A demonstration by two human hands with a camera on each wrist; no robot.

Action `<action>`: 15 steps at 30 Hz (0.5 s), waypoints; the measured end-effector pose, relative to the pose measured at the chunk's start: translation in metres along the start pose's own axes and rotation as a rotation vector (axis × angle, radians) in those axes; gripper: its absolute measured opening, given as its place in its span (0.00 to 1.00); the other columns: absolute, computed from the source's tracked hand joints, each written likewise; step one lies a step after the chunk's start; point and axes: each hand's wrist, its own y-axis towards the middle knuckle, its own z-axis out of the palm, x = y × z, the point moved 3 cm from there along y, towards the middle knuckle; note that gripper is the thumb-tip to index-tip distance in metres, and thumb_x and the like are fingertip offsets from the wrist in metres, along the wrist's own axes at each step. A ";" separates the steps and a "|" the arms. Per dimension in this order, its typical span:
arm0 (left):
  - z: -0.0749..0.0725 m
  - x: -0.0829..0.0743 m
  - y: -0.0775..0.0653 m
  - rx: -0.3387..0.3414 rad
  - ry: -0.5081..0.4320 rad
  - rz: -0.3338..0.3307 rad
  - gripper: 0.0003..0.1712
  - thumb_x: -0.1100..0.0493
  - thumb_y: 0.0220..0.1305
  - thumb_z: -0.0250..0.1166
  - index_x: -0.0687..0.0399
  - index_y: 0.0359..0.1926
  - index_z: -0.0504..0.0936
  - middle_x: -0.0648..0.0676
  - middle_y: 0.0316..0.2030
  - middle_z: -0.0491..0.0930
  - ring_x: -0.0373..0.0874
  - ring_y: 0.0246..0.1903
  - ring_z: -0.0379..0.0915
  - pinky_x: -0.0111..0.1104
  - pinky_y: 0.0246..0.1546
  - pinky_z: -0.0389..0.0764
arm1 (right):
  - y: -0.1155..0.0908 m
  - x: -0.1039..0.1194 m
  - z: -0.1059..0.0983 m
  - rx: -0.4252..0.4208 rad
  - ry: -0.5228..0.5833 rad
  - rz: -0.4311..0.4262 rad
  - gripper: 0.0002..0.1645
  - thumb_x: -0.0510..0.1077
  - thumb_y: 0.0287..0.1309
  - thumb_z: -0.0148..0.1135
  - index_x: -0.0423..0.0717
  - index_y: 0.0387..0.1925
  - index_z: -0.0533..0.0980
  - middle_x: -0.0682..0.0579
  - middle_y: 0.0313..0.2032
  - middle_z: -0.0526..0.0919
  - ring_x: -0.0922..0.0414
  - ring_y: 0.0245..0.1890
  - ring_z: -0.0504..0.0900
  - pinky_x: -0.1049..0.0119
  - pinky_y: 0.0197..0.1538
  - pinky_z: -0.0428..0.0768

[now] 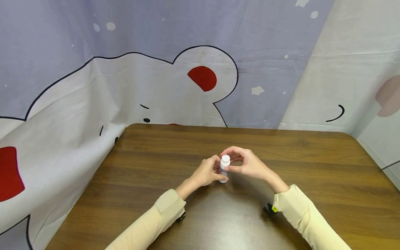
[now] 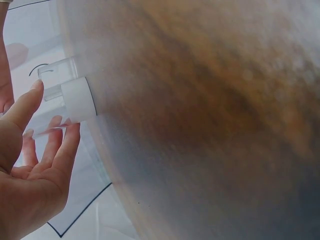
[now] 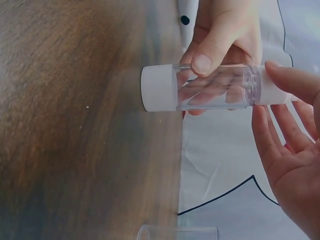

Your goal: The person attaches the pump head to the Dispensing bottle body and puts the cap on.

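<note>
One bottle (image 3: 215, 92) is upright between both hands, near the middle of the desk (image 1: 175, 149). The left hand (image 1: 204, 172) has its grip curled round the clear body, presumably to steady it; the right hand's (image 1: 251, 164) grip pinches the white top (image 3: 268, 89), perhaps for control there. Whether the base touches down, I can't tell.

a cartoon-printed curtain (image 1: 265, 52) hangs behind a brown wood-grain table (image 1: 140, 163).
</note>
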 end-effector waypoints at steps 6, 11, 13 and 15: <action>0.000 0.000 0.000 0.002 -0.013 -0.009 0.25 0.63 0.48 0.76 0.65 0.44 0.72 0.61 0.42 0.83 0.49 0.42 0.82 0.28 0.41 0.83 | 0.001 0.002 0.001 -0.033 -0.029 0.009 0.25 0.36 0.46 0.74 0.36 0.48 0.76 0.48 0.40 0.83 0.62 0.39 0.81 0.63 0.46 0.83; 0.001 0.000 0.001 0.003 -0.021 -0.012 0.25 0.64 0.48 0.76 0.65 0.44 0.72 0.61 0.41 0.83 0.49 0.41 0.82 0.27 0.39 0.82 | 0.002 0.002 0.003 -0.062 -0.079 0.009 0.25 0.40 0.44 0.77 0.38 0.46 0.77 0.50 0.39 0.84 0.60 0.37 0.82 0.61 0.44 0.83; 0.000 0.000 0.001 0.003 -0.026 -0.012 0.25 0.64 0.48 0.76 0.65 0.44 0.73 0.61 0.41 0.83 0.49 0.41 0.82 0.26 0.39 0.82 | 0.002 0.001 0.005 -0.077 -0.096 0.014 0.26 0.41 0.42 0.78 0.39 0.45 0.78 0.50 0.39 0.85 0.59 0.36 0.82 0.60 0.43 0.83; 0.000 0.000 0.000 0.004 -0.032 -0.015 0.25 0.65 0.48 0.76 0.65 0.44 0.73 0.61 0.41 0.83 0.49 0.41 0.82 0.25 0.39 0.82 | 0.003 0.001 0.006 -0.091 -0.109 0.015 0.26 0.40 0.41 0.78 0.39 0.44 0.78 0.49 0.38 0.85 0.58 0.35 0.82 0.59 0.42 0.83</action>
